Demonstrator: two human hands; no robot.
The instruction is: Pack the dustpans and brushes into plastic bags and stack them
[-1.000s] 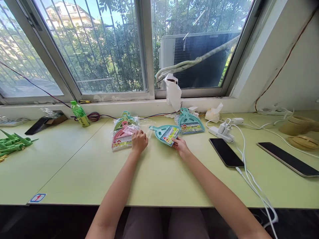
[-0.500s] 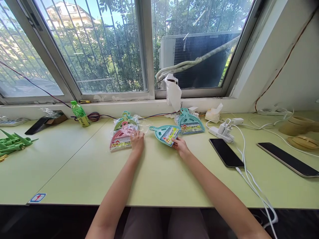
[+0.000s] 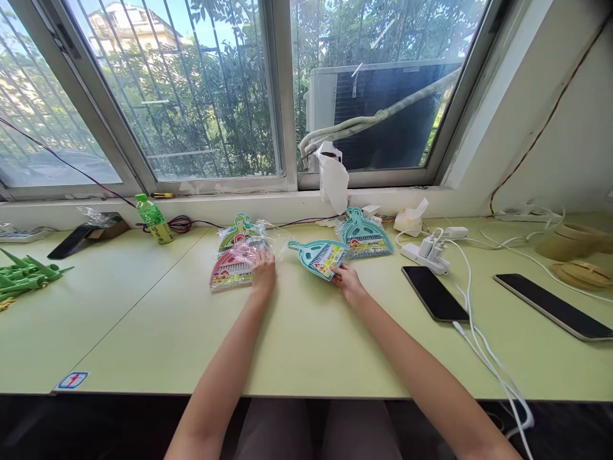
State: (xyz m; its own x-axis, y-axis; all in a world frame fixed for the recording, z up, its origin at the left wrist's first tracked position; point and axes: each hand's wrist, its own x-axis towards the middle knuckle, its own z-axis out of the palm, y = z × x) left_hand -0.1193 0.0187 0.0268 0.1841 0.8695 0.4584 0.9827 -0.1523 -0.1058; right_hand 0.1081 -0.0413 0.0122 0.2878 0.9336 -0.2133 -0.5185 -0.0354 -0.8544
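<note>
Gripping turquoise dustpan: right hand. Touching plastic bag around red dustpan: left hand, grip unclear.

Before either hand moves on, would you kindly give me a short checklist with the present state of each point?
1. Right hand grips the near teal dustpan: ok, at its label end.
2. Left hand grips the clear wrapping on the pink dustpan: cannot tell, fingertips unclear.
3. Green dustpan fully visible: not ok, the pink one partly covers it.
4. Near teal dustpan apart from the far teal dustpan: cannot tell from this view.
5. Black phone clear of the right hand: ok.
</note>
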